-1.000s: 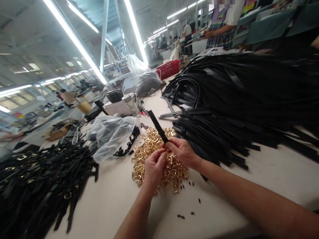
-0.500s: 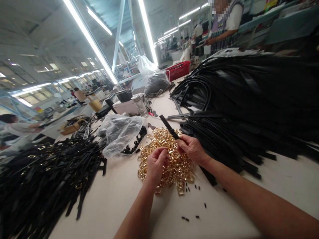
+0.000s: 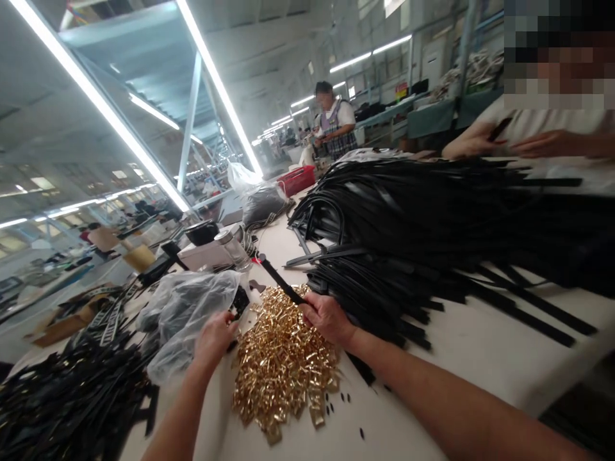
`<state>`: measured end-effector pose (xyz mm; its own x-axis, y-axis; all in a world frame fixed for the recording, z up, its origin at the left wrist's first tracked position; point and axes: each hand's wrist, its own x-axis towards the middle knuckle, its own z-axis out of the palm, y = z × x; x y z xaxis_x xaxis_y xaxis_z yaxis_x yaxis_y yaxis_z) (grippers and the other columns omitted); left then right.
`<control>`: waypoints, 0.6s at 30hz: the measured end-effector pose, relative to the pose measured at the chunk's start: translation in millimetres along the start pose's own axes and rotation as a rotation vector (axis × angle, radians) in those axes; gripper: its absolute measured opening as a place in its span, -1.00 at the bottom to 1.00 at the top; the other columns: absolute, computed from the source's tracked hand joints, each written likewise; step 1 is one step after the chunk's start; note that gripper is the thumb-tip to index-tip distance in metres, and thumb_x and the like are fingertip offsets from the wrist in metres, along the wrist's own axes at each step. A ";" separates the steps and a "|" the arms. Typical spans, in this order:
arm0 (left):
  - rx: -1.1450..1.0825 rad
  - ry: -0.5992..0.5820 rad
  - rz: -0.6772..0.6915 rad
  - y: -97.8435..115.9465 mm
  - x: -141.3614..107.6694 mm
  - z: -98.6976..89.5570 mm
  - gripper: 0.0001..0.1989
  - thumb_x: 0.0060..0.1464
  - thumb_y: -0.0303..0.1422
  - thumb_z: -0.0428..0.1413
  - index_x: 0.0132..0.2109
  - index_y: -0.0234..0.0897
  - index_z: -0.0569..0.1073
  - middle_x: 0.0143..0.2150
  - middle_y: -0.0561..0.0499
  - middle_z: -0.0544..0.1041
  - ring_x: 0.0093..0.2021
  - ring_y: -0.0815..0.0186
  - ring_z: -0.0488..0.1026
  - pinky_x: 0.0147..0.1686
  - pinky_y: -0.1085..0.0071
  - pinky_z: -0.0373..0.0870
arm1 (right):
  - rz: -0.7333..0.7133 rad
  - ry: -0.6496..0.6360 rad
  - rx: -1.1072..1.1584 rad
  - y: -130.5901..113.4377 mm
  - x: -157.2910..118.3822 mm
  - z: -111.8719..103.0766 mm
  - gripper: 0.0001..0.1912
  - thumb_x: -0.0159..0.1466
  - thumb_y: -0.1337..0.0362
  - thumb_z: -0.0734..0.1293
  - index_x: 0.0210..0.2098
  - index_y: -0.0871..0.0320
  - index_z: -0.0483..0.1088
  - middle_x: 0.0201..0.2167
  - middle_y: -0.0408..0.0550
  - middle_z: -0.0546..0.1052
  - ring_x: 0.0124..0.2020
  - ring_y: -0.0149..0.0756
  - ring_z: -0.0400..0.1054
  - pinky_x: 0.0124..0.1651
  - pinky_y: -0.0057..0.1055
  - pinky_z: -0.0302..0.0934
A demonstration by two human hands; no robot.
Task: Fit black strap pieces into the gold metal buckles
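The buckles (image 3: 288, 358) are seen as gold-coloured metal with a bright gloss. By the strap (image 3: 281, 280), a black and rather matt surface is shown, while on the heaped belts (image 3: 403, 211) some light is reflected, as on smooth leather or its imitation. The bag (image 3: 192, 310) is made of thin, wrinkled, see-through plastic; the basket (image 3: 298, 180), of red plastic. The tabletop (image 3: 490, 346) is finished pale, smooth and matt.

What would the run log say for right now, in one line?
left hand: at small black pieces by plastic bag | right hand: holding black strap | gold metal pieces: piled on table
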<state>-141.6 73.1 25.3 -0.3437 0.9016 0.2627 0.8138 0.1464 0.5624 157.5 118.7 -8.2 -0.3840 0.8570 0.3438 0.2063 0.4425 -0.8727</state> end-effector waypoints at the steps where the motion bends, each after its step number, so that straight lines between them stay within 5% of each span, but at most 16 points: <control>1: 0.057 0.010 0.003 -6.0 4.2 -1.3 -0.82 -0.26 -0.20 0.24 -0.49 -0.20 0.51 -0.45 -0.15 0.49 -0.35 -0.02 0.44 -0.26 0.13 0.30 | 0.003 -0.001 -0.017 0.1 -0.2 -0.3 -0.78 0.31 0.21 0.20 -0.38 0.18 0.36 -0.58 -0.16 0.46 -0.57 -0.42 0.30 -0.44 -0.50 0.08; 7: 0.146 -0.080 0.021 -23.5 13.4 -4.0 -0.87 -0.33 -0.23 0.22 -0.60 -0.16 0.47 -0.57 -0.14 0.44 -0.46 -0.07 0.41 -0.31 0.06 0.28 | 0.016 0.019 -0.029 -0.3 -1.5 -0.5 -0.80 0.29 0.25 0.23 -0.41 0.18 0.38 -0.60 -0.16 0.44 -0.55 -0.41 0.30 -0.43 -0.48 0.04; 14: 0.065 -0.029 -0.056 -6.4 12.4 -1.6 -0.71 -0.31 -0.11 0.27 -0.56 -0.23 0.47 -0.61 -0.08 0.39 -0.46 0.01 0.39 -0.34 0.18 0.30 | 0.076 -0.021 0.148 5.6 1.2 5.4 -0.76 0.32 0.19 0.19 -0.39 0.18 0.34 -0.56 -0.16 0.48 -0.61 -0.47 0.33 -0.49 -0.54 0.13; 18: -0.458 -0.059 -0.198 25.2 -29.7 16.9 -0.52 -0.22 0.06 0.26 -0.34 -0.29 0.51 -0.43 -0.07 0.51 -0.39 0.18 0.47 -0.38 0.36 0.38 | 0.115 -0.126 0.303 -0.3 -2.1 9.8 -0.71 0.32 0.11 0.18 -0.42 0.19 0.29 -0.54 -0.14 0.49 -0.63 -0.47 0.34 -0.56 -0.55 0.17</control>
<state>-102.9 57.0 18.4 -0.4326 0.8981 0.0788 0.4415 0.1348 0.8870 149.4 114.1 -12.1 -0.4862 0.8487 0.2080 -0.0150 0.2299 -0.9731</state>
